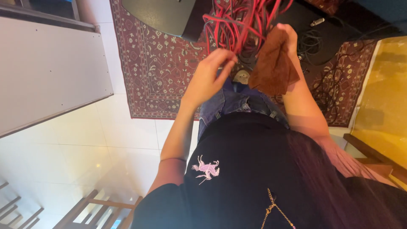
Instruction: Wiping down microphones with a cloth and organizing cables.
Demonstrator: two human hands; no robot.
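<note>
Floor: white glossy tiles [76, 152] fill the left of the frame, with a dark red patterned rug [157, 68] spread across the upper middle.
Cabinet: a white panel [46, 68] stands upper left.
Cables: red and black cables [241, 25] hang bunched at top centre.
Left hand [210, 74]: fingers pinched together on the cables.
Right hand [290, 36]: closed on a brown cloth [273, 63], which droops just right of the cables.
</note>
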